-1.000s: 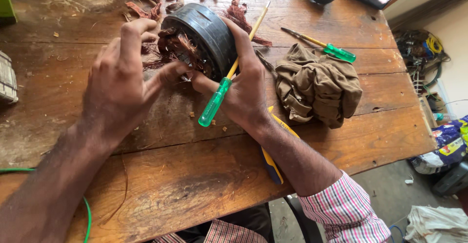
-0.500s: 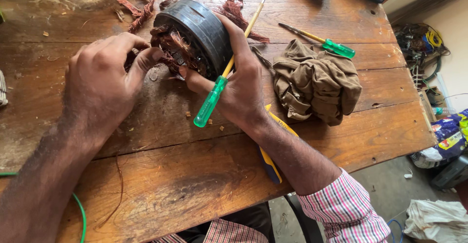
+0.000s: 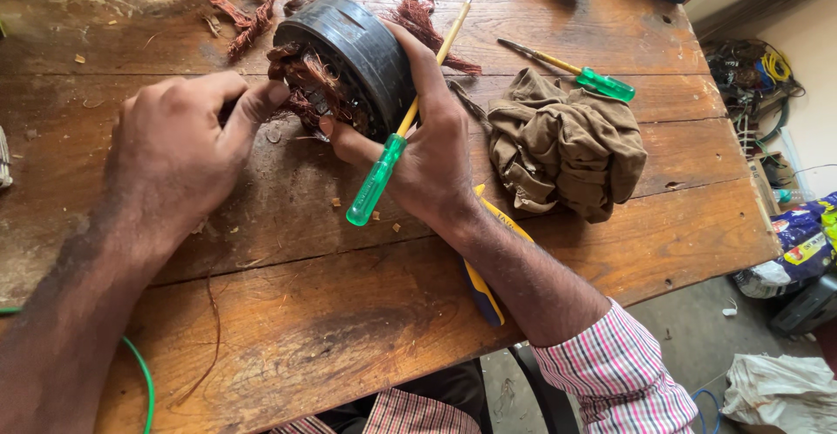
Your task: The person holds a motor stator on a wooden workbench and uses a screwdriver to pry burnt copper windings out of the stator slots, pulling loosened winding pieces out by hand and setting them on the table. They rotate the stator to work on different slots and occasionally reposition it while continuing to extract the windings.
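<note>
While black round metal motor stator sits on worn wooden table, copper coils partly out: cut scraps behind, tangle left in bore. R hand grips housing w/ green-handled screwdriver; L hand fingertips pinch wire.

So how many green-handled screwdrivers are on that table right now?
2. One green-handled screwdriver is pinned under the right hand against the dark motor stator. The other screwdriver lies on the table behind the brown rag. More could be hidden beneath it.
</note>
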### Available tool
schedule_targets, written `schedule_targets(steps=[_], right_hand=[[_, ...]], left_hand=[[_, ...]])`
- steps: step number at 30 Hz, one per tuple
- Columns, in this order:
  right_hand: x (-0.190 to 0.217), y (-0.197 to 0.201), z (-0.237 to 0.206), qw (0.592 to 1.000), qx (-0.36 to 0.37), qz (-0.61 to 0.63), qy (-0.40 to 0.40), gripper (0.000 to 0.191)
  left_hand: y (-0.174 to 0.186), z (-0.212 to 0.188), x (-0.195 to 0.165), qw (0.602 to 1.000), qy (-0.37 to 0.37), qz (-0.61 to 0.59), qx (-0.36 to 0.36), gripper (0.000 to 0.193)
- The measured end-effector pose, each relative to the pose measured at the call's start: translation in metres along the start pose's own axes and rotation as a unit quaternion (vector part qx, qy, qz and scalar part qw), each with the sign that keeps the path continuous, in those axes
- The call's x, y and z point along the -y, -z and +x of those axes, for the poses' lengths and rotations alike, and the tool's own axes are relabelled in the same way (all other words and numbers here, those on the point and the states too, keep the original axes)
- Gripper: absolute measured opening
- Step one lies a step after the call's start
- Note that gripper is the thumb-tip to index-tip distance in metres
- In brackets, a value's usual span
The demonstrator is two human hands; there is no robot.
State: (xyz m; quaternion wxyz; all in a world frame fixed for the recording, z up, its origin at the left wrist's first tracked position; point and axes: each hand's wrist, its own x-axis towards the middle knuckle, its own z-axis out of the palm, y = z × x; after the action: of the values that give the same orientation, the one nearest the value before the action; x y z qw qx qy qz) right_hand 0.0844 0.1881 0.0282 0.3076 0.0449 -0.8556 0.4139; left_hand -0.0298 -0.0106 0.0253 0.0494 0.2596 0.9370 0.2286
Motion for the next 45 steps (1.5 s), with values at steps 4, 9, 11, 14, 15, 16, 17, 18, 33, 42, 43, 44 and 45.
schedule_targets(steps=[4,9,11,14,15,16,17,18,33,42,43,44,45], right_hand=[[0.001,0.002,0.000,1.000,0.002,-0.014,0.009,0.081],[-0.001,0.001,0.000,1.000,-0.001,0.001,0.014,0.082],[-0.002,0.001,0.000,1.000,0.001,0.000,0.014,0.080],[-0.002,0.001,0.000,1.000,0.005,0.005,0.006,0.080],[-0.002,0.001,-0.001,1.000,0.006,0.013,0.006,0.080],[-0.001,0.001,-0.001,1.000,0.005,0.015,0.006,0.080],[-0.001,0.001,-0.001,1.000,0.004,0.016,0.005,0.080],[-0.001,0.001,-0.001,1.000,0.001,0.010,0.006,0.080],[0.002,0.001,-0.001,1.000,-0.004,0.014,0.007,0.079],[-0.001,0.001,0.000,1.000,0.000,0.013,0.023,0.079],[-0.001,0.001,-0.001,1.000,-0.001,0.012,0.018,0.078],[-0.001,0.001,0.000,1.000,0.000,0.017,0.016,0.078],[-0.001,0.001,-0.001,1.000,0.001,0.023,0.013,0.078]], left_hand=[[-0.003,-0.002,0.004,0.948,-0.243,-0.051,-0.201,0.058],[-0.019,-0.005,0.008,0.933,-0.284,-0.055,-0.213,0.081],[-0.024,-0.003,0.010,0.953,-0.230,-0.039,-0.193,0.078],[-0.024,-0.001,0.015,0.956,-0.222,-0.012,-0.193,0.068],[-0.024,-0.001,0.015,0.952,-0.231,-0.002,-0.199,0.065],[-0.023,-0.002,0.015,0.956,-0.221,-0.002,-0.191,0.059],[-0.022,-0.003,0.015,0.960,-0.211,-0.002,-0.183,0.054],[-0.021,-0.004,0.014,0.964,-0.201,-0.002,-0.175,0.048],[-0.005,0.005,0.001,0.990,-0.052,-0.116,-0.060,0.044],[-0.002,-0.003,-0.003,0.983,-0.114,-0.099,-0.105,0.047],[-0.003,-0.003,-0.003,0.983,-0.113,-0.097,-0.103,0.048],[-0.003,-0.003,-0.002,0.984,-0.111,-0.094,-0.101,0.049],[-0.003,-0.003,-0.001,0.985,-0.109,-0.091,-0.099,0.049]])
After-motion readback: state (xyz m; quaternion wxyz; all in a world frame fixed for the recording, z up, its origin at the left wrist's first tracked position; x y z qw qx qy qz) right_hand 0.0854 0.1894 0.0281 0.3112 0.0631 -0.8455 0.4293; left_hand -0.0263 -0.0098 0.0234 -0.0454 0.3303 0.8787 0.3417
